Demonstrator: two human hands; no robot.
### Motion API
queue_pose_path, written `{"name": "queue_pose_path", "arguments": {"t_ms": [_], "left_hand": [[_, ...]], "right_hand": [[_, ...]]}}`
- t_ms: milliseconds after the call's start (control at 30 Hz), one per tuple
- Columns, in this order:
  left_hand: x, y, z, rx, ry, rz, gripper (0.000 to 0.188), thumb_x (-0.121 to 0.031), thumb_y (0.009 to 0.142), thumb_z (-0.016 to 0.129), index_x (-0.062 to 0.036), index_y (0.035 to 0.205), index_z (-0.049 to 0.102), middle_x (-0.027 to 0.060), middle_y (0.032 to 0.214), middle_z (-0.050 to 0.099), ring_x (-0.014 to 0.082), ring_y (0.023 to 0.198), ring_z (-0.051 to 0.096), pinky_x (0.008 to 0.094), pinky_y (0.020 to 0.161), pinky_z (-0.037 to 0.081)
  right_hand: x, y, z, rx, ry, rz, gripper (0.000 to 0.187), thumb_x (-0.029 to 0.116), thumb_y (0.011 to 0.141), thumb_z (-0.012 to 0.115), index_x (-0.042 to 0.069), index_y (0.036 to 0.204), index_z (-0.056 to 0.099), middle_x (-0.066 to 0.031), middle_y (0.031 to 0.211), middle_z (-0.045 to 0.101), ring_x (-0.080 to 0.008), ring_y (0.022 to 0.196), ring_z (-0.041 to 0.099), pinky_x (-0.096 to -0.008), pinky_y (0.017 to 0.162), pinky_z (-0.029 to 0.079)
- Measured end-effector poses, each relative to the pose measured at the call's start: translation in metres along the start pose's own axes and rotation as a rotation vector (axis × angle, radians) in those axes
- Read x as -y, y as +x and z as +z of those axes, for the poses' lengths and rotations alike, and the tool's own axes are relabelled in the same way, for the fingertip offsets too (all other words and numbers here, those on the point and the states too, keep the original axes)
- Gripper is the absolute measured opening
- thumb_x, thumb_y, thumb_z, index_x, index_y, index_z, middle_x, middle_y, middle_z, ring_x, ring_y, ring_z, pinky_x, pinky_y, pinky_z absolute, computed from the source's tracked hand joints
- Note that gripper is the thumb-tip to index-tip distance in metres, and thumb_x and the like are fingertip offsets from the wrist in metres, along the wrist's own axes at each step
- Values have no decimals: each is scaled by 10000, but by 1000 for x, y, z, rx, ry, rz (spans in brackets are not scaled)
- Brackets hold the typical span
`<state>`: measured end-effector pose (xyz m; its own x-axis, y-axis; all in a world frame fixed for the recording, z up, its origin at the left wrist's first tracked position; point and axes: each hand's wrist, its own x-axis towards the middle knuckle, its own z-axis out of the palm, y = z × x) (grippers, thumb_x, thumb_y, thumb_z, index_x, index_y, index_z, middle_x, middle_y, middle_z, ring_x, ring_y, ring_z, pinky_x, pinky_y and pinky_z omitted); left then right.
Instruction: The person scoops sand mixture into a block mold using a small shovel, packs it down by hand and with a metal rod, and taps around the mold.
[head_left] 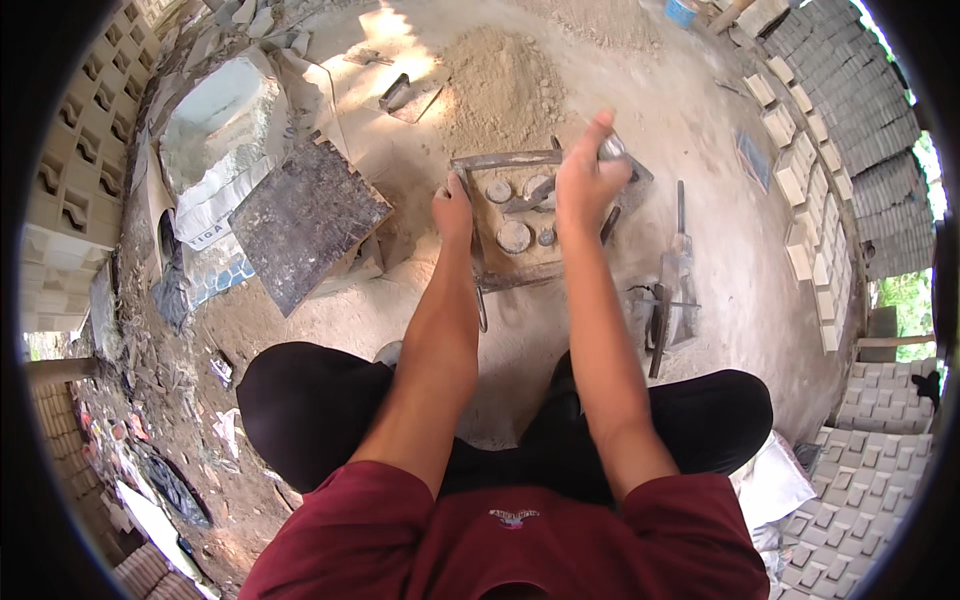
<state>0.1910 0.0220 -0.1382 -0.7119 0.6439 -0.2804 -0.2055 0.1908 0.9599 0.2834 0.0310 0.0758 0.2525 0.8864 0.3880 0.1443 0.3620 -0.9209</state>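
A dark rectangular mould frame (520, 272) lies on the ground in front of my crossed legs. Inside it are sandy powder and several round pieces, among them a pale disc (514, 237) and a small dark knob (546, 237). My left hand (453, 208) is closed on the frame's far left corner. Over the frame's right side, my right hand (588, 180) is closed with the thumb pointing up and away. Greyish, blurred material shows beside its fingers, and a dark bar (530, 197) runs to its left; what it grips is unclear.
Beyond the frame rises a sand heap (505, 85). Leftward are a dark square board (312, 225) and a white powder-filled basin (222, 120). A metal tool (680, 290) lies right of the frame. Pale blocks (810, 200) line the right side; patterned blocks (85, 150) stand far left.
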Motion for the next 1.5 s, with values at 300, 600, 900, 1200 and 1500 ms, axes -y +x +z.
{"name": "queue_pose_path", "arguments": {"t_ms": [300,600,900,1200,1500], "left_hand": [[5,15,5,-68,230,7,443,-360,926,536,67,837,617,230,782,649,357,749,622,439,712,465],[-102,38,9,246,216,537,359,-302,913,556,-15,1110,644,153,1046,683,289,988,638,407,853,486],[-196,-59,63,1048,123,572,373,-336,986,496,-51,1195,615,56,1079,676,160,1016,630,332,811,486],[-119,-136,87,922,6,352,263,-266,997,480,-24,1032,578,-8,745,540,85,679,524,241,614,448],[-63,-167,62,1094,360,320,306,-278,1005,449,-7,1060,578,15,714,514,92,629,482,276,607,442]], "right_hand": [[-2,-15,-1,-182,22,-105,577,420,976,501,35,554,426,26,482,410,-87,469,363,-335,452,285],[18,71,1,155,4,151,560,460,921,568,5,600,505,-29,538,530,-165,481,495,-352,508,420],[55,142,-33,312,-269,196,615,623,916,451,92,615,524,-44,553,520,-143,506,495,-326,473,387],[19,152,-120,687,-752,-277,551,556,851,618,29,691,596,-71,588,557,-170,563,535,-345,559,445],[-64,142,-185,1205,-989,-82,538,488,894,590,27,616,594,-71,513,476,-193,486,429,-351,501,368]]}}
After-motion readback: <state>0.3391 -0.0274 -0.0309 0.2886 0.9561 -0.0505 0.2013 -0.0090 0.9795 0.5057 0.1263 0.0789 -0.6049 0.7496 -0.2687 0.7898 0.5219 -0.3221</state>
